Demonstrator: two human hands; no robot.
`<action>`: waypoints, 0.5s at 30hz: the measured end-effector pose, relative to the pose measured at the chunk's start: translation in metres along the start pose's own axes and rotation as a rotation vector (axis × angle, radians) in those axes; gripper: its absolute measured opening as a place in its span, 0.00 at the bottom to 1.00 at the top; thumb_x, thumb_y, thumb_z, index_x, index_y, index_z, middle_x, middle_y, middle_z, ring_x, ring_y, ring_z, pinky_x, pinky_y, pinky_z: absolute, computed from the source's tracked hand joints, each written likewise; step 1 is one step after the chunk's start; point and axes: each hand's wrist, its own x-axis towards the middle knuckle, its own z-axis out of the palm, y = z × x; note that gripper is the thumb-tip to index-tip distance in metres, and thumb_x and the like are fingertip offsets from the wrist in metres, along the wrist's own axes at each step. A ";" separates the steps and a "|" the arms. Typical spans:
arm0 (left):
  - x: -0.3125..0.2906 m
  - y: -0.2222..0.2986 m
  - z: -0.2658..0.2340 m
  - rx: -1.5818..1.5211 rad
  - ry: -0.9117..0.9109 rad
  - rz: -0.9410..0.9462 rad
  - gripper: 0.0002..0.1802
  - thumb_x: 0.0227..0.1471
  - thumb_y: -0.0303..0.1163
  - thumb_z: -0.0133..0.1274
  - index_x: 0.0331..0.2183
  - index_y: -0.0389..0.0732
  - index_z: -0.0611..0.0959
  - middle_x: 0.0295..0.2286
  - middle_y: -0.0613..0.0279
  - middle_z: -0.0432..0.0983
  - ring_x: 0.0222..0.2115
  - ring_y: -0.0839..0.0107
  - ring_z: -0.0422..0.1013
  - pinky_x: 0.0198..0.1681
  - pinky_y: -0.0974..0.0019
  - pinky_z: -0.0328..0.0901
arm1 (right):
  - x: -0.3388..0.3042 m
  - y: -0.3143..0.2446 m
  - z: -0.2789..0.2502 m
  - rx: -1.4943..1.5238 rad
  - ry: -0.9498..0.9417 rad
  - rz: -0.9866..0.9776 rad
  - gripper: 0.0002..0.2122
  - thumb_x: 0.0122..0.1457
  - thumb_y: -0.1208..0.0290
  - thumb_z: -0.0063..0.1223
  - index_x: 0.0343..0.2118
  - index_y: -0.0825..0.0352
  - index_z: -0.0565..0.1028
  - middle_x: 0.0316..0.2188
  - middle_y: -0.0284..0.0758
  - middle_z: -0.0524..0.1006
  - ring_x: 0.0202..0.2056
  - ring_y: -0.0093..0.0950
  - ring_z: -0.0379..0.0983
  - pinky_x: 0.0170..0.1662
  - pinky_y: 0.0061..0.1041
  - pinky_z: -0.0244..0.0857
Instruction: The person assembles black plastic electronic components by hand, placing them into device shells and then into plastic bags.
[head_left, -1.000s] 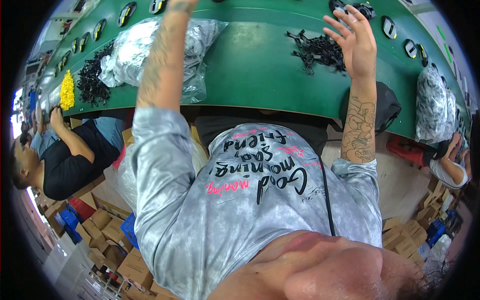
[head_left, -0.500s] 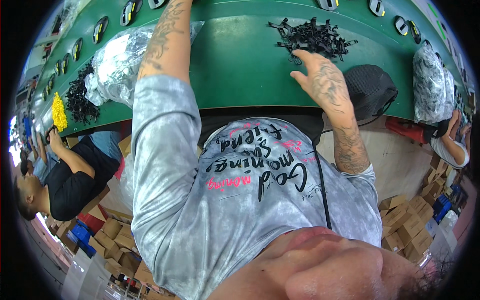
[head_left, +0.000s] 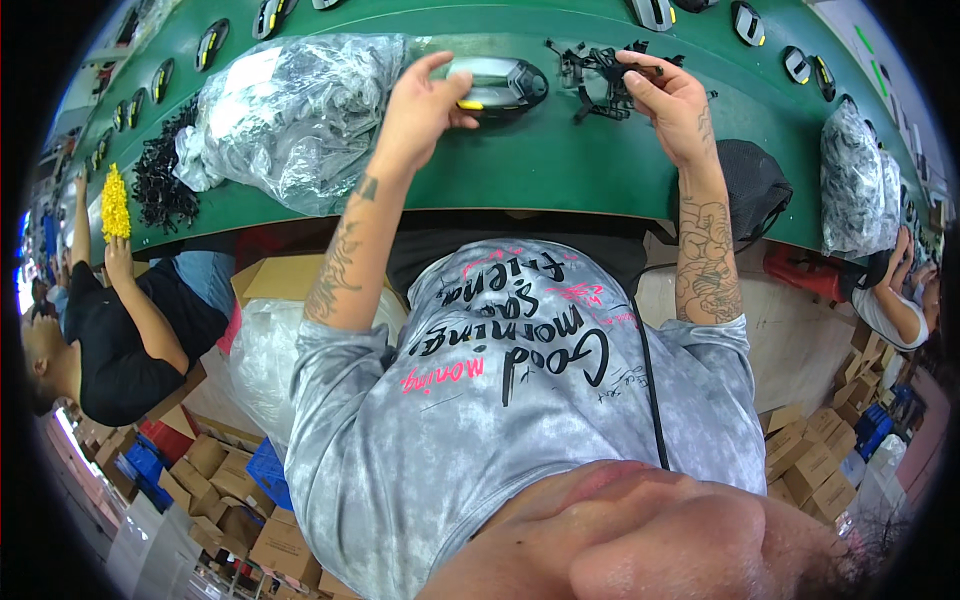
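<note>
My left hand (head_left: pixel 425 110) is closed on one end of an oval grey-and-black plastic piece with a yellow tab (head_left: pixel 505 85), held over the green table. The piece is slightly blurred. Over the pile of small black plastic clips (head_left: pixel 603 82), my right hand (head_left: pixel 672 105) pinches a black clip (head_left: pixel 640 68) between thumb and fingers. Fingers and pile partly hide that clip, so its outline is hard to separate from the rest.
A big clear plastic bag (head_left: pixel 300 120) lies left of my left hand. Beside my right forearm sits a black mesh bag (head_left: pixel 745 185). More oval pieces (head_left: pixel 747 24) line the green table's (head_left: pixel 560 180) far side. A person in black (head_left: pixel 120 340) works at left.
My left hand has come back from the table's far side with the oval piece. My right hand has moved up and right into the clip pile and closed there.
</note>
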 end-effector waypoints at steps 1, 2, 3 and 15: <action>-0.008 -0.010 -0.002 -0.019 0.018 -0.015 0.29 0.61 0.28 0.58 0.58 0.25 0.69 0.33 0.52 0.80 0.28 0.69 0.78 0.28 0.67 0.77 | 0.000 0.002 0.001 -0.003 -0.004 -0.001 0.13 0.63 0.73 0.61 0.49 0.70 0.81 0.34 0.28 0.81 0.31 0.14 0.71 0.35 0.13 0.67; -0.014 -0.012 -0.005 -0.072 -0.039 -0.028 0.29 0.61 0.27 0.57 0.60 0.26 0.68 0.35 0.51 0.80 0.30 0.68 0.79 0.30 0.66 0.78 | -0.001 -0.001 0.010 0.022 -0.002 -0.059 0.13 0.64 0.72 0.60 0.50 0.70 0.81 0.39 0.32 0.81 0.35 0.16 0.73 0.39 0.15 0.69; -0.021 -0.016 -0.005 -0.123 -0.021 -0.038 0.28 0.61 0.26 0.57 0.59 0.26 0.69 0.36 0.51 0.81 0.30 0.68 0.79 0.30 0.67 0.78 | -0.002 -0.004 0.019 0.048 0.001 -0.117 0.13 0.64 0.72 0.60 0.50 0.69 0.80 0.45 0.37 0.81 0.40 0.17 0.74 0.42 0.17 0.72; -0.047 0.037 0.019 -0.115 -0.111 0.241 0.28 0.61 0.20 0.53 0.62 0.28 0.68 0.47 0.49 0.78 0.48 0.66 0.77 0.50 0.61 0.78 | -0.023 -0.076 0.097 -0.449 -0.424 -0.049 0.18 0.68 0.69 0.53 0.57 0.69 0.64 0.29 0.32 0.81 0.27 0.17 0.71 0.32 0.19 0.67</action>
